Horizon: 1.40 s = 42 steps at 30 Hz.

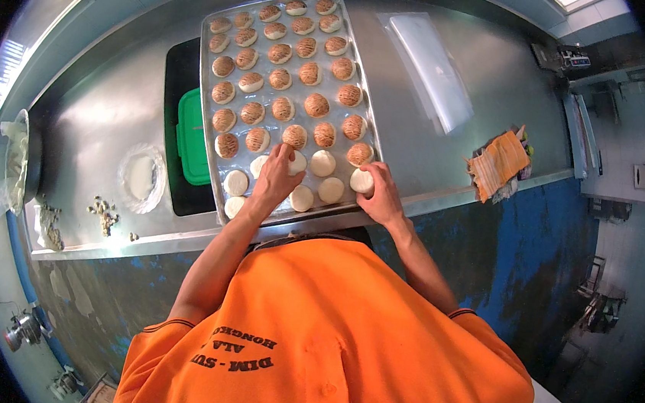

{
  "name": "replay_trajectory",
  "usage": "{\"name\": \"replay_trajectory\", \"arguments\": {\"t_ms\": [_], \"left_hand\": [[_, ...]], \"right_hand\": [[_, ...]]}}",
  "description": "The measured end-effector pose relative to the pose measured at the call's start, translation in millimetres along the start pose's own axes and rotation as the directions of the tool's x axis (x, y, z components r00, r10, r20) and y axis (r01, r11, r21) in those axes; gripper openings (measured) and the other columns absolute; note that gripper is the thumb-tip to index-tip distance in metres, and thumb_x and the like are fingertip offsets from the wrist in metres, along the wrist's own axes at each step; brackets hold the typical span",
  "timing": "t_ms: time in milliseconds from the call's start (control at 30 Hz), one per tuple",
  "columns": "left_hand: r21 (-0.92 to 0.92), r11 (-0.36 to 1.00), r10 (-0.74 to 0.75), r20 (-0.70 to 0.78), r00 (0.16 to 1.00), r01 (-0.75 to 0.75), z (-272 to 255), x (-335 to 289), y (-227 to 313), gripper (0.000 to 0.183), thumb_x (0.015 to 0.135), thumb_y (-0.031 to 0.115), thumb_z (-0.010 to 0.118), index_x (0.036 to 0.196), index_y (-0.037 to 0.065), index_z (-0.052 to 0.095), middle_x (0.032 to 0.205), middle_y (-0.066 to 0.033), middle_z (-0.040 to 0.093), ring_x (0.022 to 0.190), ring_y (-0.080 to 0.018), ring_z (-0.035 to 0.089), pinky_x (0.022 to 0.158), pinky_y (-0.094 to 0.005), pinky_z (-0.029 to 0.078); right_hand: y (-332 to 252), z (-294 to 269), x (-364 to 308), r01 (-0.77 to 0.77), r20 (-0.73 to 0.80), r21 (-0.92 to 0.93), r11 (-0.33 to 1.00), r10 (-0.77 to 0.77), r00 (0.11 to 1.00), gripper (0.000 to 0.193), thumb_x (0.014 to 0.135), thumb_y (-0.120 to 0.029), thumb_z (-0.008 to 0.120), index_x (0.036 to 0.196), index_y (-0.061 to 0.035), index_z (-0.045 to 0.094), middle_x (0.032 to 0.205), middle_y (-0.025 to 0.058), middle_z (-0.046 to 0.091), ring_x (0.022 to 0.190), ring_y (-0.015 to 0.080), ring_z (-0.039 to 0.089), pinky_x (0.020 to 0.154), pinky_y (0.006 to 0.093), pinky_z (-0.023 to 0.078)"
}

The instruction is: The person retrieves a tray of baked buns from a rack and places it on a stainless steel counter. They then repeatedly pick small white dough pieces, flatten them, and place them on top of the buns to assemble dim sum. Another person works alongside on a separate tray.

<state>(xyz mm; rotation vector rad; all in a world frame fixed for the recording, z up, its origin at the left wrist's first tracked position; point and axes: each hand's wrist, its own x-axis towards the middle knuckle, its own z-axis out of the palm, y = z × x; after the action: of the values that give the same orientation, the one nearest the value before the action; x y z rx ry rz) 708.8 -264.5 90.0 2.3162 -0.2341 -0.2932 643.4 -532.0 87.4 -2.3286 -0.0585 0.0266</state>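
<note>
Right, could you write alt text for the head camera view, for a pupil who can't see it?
A person's left hand and right hand touch pale round buns at the near end of a metal tray; browned buns fill the rest. The tray lies on a metal counter, with clear plastic and an orange cloth to its right.

One tray (pixel 297 92); thirty-one browned buns (pixel 316 106) from far edge inward; eight pale buns (pixel 331 190) visible toward near edge.
</note>
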Motion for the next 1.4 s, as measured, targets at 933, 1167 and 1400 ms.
{"name": "replay_trajectory", "arguments": {"t_ms": [933,1167,1400], "left_hand": [[0.33,0.923,0.172,0.107,0.979,-0.198,44.5,72.3,37.2,0.051,0.084,0.028,0.073,0.132,0.015,0.06,0.125,-0.0131,0.063,0.121,-0.0351,0.057,0.1,-0.048,0.042],[0.438,0.881,0.13,0.146,0.981,-0.182,57.9,90.9,43.2,0.055,0.075,0.028,0.079,0.126,0.014,0.061,0.119,-0.0178,0.064,0.113,-0.0376,0.06,0.096,-0.0493,0.045],[0.059,0.998,-0.039,0.026,0.999,0.037,15.4,64.9,17.4,0.055,0.063,0.018,0.082,0.114,0.007,0.063,0.103,-0.0189,0.066,0.099,-0.0389,0.064,0.088,-0.0458,0.051]], "right_hand": [[13.3,-8.3,53.9,0.096,0.045,-0.108,0.99,-0.092,0.995,0.041,0.066,-0.012,0.085,0.098,-0.0048,0.061,0.107,0.0119,0.06,0.099,0.0342,0.062,0.085,0.0425,0.052],[2.8,-18.3,86.3,0.028,-0.015,-0.151,0.988,-0.031,0.999,0.042,0.07,-0.012,0.084,0.106,-0.0071,0.063,0.107,0.0111,0.061,0.108,0.0338,0.058,0.098,0.0461,0.047],[-8.0,28.3,124.5,0.164,0.299,-0.409,0.898,-0.038,0.953,0.06,0.072,-0.013,0.085,0.126,-0.0103,0.059,0.117,0.0145,0.056,0.122,0.0344,0.05,0.1,0.0486,0.046]]}}
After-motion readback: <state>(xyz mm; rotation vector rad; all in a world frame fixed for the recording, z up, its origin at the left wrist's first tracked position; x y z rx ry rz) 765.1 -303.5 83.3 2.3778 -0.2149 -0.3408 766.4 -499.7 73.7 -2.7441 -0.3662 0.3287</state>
